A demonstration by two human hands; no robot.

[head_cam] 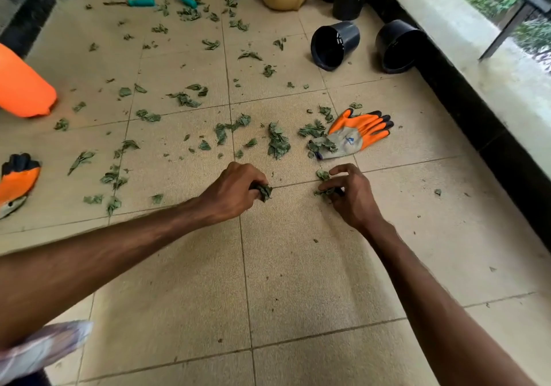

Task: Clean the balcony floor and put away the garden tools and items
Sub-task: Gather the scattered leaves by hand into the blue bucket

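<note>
1. Balcony floor (298, 281): tiled. Torn green leaves (278, 142) litter its middle and far half. The near half carries only specks.
2. Left hand (235, 188): fingers curled tight round a clump (264, 192) of leaves, at the middle of the floor.
3. Right hand (350, 196): narrow pinch. Thumb and fingers close on leaf pieces (323, 174) at floor level, near the left hand but apart from it.
4. Step in hand: gathering leaves by hand. Judged early, as most of the litter remains.
5. Items not yet put away:
   - one work glove (362, 133) toward the right edge, with leaves lying on its cuff;
   - a second glove (18, 181) at the left edge;
   - teal-handled tools (141, 2) near the far edge;
   - two black pots (335, 45) on their sides toward the far right corner.
6. Next move: lift both handfuls clear without dropping fragments and deposit them. No bin is identifiable. A pale plastic item (41, 348) lies at the near left corner, and whether it is a bag cannot be told. Then move on to the leaf pile just beyond the hands.
</note>
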